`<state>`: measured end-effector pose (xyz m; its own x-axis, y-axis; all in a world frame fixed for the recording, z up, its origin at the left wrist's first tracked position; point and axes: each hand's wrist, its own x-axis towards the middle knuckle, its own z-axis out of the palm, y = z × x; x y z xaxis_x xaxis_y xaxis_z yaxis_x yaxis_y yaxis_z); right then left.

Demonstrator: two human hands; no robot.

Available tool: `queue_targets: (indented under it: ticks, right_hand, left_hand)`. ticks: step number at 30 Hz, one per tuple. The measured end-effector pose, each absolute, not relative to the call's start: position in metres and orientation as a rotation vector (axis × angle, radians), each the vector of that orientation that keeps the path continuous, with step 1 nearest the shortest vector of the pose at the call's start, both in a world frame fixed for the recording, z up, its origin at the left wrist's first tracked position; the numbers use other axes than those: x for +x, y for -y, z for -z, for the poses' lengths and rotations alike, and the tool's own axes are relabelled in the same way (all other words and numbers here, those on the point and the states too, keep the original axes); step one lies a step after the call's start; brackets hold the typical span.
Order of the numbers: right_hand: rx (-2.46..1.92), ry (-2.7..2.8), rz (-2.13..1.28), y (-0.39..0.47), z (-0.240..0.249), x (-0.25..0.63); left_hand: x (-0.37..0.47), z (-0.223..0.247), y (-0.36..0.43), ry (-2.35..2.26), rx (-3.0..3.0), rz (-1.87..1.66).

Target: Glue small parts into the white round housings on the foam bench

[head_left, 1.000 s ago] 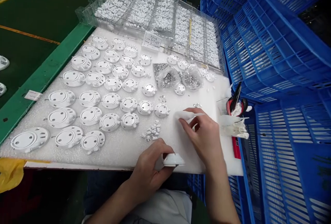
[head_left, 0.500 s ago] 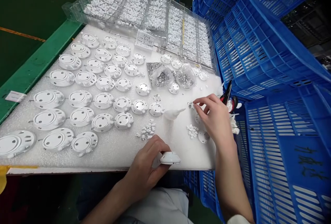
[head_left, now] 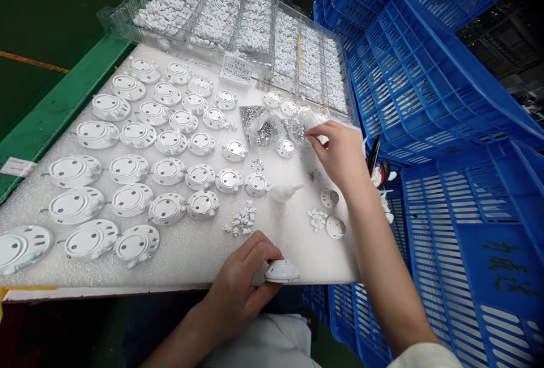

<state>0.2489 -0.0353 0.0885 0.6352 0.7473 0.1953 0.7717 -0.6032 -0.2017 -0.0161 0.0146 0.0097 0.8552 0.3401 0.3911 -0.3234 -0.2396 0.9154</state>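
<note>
My left hand (head_left: 246, 274) grips a white round plastic part (head_left: 282, 271) by its side at the near edge of the foam-covered table. My right hand (head_left: 338, 149) has its fingertips pinched together at the edge of a clear bag of small metal pieces (head_left: 300, 131); whether anything is between them is too small to see. A second bag of metal pieces (head_left: 266, 130) lies just left of it. Between my hands stands a white bottle with a pointed nozzle (head_left: 284, 191). Small white plastic pieces (head_left: 242, 219) lie in a heap beyond my left hand.
Rows of white round parts (head_left: 130, 199) cover the table's left side. Clear trays (head_left: 204, 39) full of white pieces stand at the back, with a paper label (head_left: 237, 68). Stacked blue crates (head_left: 425, 101) border the right side, beside black-and-red handled tools (head_left: 379, 166).
My right hand has moved away from me, from the small metal pile on the foam to the bag. My left hand keeps its hold on the white part, now slightly lower in view.
</note>
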Motion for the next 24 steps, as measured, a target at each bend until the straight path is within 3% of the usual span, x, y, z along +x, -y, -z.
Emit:
queue_targets:
  ticks: [5, 24]
  right_hand:
    - [-2.892, 1.271, 0.097, 0.003, -0.081, 0.269]
    - [-2.643, 1.387, -0.041, 0.009, -0.080, 0.276]
  left_hand:
    - [-0.018, -0.007, -0.014, -0.015, 1.709, -0.601]
    - [-0.018, -0.009, -0.014, 0.032, 1.709, -0.639]
